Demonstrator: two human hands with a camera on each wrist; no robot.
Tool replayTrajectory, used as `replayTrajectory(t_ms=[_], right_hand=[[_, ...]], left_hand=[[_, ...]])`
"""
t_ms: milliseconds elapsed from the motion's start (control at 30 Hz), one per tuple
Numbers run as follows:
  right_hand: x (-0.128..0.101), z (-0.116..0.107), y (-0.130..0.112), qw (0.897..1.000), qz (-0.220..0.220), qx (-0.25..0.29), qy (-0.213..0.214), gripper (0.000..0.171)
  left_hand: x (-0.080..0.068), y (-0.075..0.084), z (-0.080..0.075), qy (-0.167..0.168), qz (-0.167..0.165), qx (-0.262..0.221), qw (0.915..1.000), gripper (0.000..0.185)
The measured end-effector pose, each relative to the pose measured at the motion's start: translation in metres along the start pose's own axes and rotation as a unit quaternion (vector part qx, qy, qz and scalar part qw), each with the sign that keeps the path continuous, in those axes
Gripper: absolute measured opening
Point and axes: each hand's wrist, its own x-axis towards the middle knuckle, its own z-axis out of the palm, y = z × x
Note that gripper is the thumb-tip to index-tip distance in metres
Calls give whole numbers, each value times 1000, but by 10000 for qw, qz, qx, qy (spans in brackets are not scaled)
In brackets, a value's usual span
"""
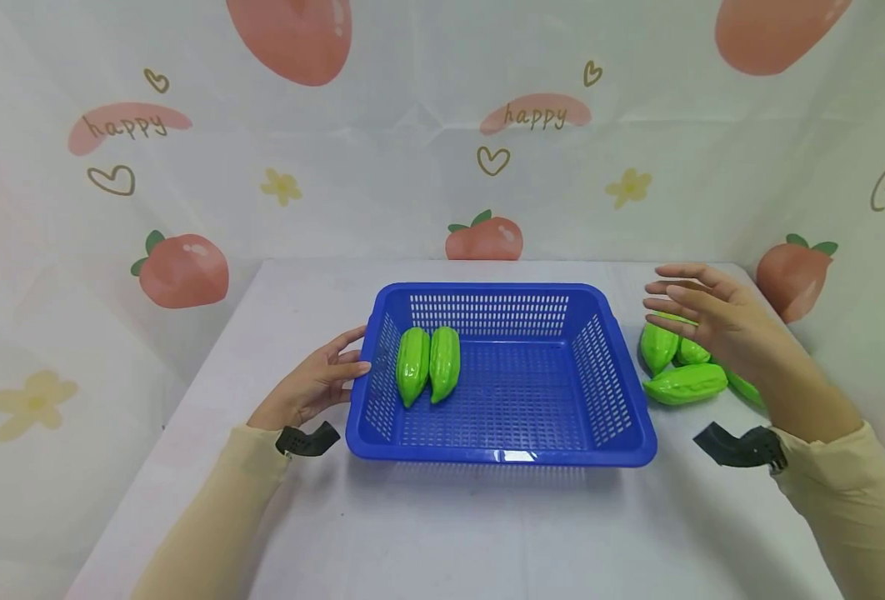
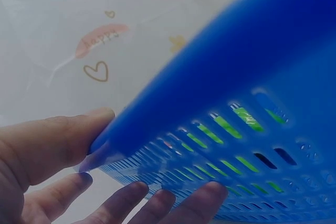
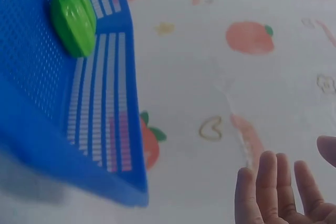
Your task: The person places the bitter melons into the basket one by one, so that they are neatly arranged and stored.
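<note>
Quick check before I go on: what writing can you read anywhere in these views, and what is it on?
"happy" on the backdrop, in a pink patch at upper left.
"happy" on the backdrop again, in a pink patch above the basket.
"happy" in the left wrist view, blurred, barely legible.
No text shows on the blue basket, the green vegetables, the table or the black wrist mounts.

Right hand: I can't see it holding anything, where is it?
In the head view the right hand hovers open above the green fruits, right of the blue basket.
</note>
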Motion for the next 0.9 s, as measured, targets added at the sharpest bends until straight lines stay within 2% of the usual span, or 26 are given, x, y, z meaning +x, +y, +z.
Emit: replayTrajectory(t_ms=[167,400,667,800,900], right_hand=[[-21,-22,3,9946,-141,1000,250,37],[-51,-53,19,9807,-175,1915,344,38],[-89,-75,48,9793,-263,1959,436,41],[-103,-79,64,9773,-228,2013,616,42],[-113,-82,75,9734,-119,2098,911,38]], left_hand=[[0,0,0,19,15,-29,10000,79],[-1,1,1,104,-18,-29,9999,79],[1,0,1,-3,0,88,10000,77],[1,0,0,-4,19,91,10000,77],[1,-1,0,-8,15,60,10000,77]])
